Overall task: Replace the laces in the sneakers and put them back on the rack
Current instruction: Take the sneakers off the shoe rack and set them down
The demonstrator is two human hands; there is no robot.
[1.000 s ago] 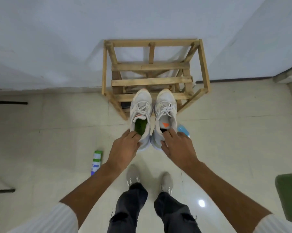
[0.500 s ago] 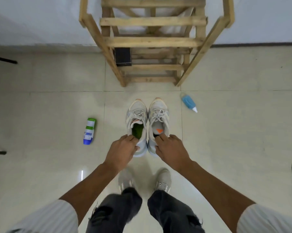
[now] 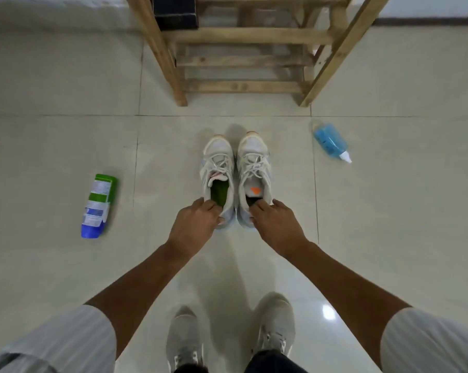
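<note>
Two white laced sneakers stand side by side on the tiled floor, toes toward the wooden rack [image 3: 243,36]. The left sneaker [image 3: 218,168] has a green insole; the right sneaker [image 3: 254,165] shows an orange mark on its tongue. My left hand [image 3: 194,224] pinches the heel collar of the left sneaker. My right hand [image 3: 274,224] grips the heel collar of the right one. Both heels are hidden under my fingers. The rack stands a short way beyond the toes.
A green, white and blue bottle [image 3: 98,205] lies on the floor to the left. A blue spray bottle [image 3: 329,141] lies to the right near the rack's leg. A black box [image 3: 176,12] sits in the rack. My own feet [image 3: 233,335] stand below.
The pair has come away from the rack and down to the floor, both hands still on the heels. The view has tilted downward, so the rack's top is out of frame.
</note>
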